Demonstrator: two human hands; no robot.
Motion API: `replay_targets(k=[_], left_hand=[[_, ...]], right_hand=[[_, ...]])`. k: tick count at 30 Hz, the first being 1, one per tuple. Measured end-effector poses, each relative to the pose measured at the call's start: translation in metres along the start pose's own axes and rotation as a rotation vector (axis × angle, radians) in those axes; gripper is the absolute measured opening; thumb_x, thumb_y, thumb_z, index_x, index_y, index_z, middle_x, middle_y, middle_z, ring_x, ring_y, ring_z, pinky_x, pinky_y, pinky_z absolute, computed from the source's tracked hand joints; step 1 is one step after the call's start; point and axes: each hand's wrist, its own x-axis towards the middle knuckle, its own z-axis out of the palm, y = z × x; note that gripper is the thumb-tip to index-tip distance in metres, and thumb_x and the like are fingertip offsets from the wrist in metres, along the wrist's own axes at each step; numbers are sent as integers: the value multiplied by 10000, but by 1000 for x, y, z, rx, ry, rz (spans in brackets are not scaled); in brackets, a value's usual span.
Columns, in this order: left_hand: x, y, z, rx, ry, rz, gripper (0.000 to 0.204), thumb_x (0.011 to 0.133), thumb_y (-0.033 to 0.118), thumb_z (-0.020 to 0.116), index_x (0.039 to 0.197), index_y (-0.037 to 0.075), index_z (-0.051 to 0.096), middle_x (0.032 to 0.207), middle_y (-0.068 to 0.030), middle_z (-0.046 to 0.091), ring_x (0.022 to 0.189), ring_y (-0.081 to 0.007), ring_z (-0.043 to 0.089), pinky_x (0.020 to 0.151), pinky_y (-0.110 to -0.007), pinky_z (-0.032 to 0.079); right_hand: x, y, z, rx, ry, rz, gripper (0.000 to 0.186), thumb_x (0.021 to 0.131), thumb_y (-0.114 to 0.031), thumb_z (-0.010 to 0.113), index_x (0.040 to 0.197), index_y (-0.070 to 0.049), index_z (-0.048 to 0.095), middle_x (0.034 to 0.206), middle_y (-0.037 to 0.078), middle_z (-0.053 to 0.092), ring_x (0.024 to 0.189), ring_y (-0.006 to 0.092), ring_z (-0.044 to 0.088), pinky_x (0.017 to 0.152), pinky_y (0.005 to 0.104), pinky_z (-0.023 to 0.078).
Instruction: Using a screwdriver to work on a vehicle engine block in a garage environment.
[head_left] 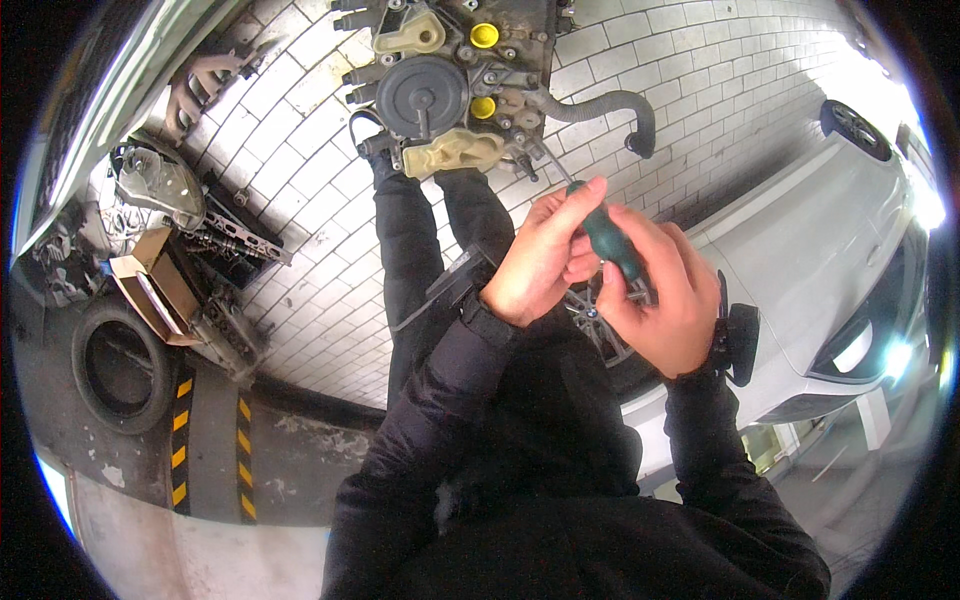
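A screwdriver (612, 240) with a dark green handle is between my two hands. Its thin metal shaft points up and left toward the engine (460, 90). My left hand (545, 255) pinches the handle near the shaft, thumb laid along it. Around the rear of the handle curl the fingers of my right hand (665, 290). The shaft's tip is by the engine's lower right edge; whether it touches is too small to tell. On the engine are a round black cover (422, 97), a yellow cap (484, 36) and tan plastic covers (453, 152).
A corrugated black hose (610, 105) sticks out to the engine's right. At right stands a white car (780, 270). To the left lie a headlight (158, 185), an open cardboard box (155, 285), a tire (122, 365) and loose metal parts. My legs stand on white tiles below the engine.
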Motion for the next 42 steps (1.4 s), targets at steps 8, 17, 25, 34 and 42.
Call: replay_targets(k=[8, 17, 25, 34, 42], left_hand=[[16, 31, -9, 124, 37, 69, 393, 1044, 445, 545, 773, 162, 509, 580, 110, 327, 474, -17, 279, 436, -204, 195], [23, 31, -20, 130, 81, 106, 383, 1043, 437, 550, 751, 205, 467, 585, 115, 332, 469, -12, 267, 426, -216, 171], [25, 29, -24, 127, 80, 94, 346, 1043, 410, 560, 785, 197, 475, 585, 112, 340, 473, -9, 275, 429, -204, 196], [23, 36, -23, 133, 102, 89, 381, 1035, 427, 552, 744, 193, 476, 586, 112, 346, 470, -14, 281, 435, -195, 205], [31, 31, -23, -123, 62, 111, 331, 1020, 392, 583, 887, 89, 579, 606, 87, 344, 477, -32, 282, 436, -218, 209]], right_hand=[[20, 9, 29, 51, 52, 44, 380, 788, -44, 738, 1160, -57, 660, 869, 92, 581, 691, 274, 618, 614, 380, 505], [22, 16, 41, 68, 45, 63, 344, 817, -52, 721, 1156, -69, 664, 869, 96, 570, 709, 280, 623, 612, 381, 504], [22, 13, 40, 49, 43, 74, 329, 824, -54, 716, 1148, -79, 667, 869, 94, 576, 713, 283, 626, 612, 384, 508], [28, 4, 32, 63, -26, 133, 378, 818, -53, 717, 1186, -76, 635, 886, 114, 578, 769, 306, 633, 639, 398, 516], [33, 3, 34, 122, -37, 293, 255, 944, -193, 680, 1155, -90, 580, 784, 118, 637, 672, 324, 672, 577, 428, 514]])
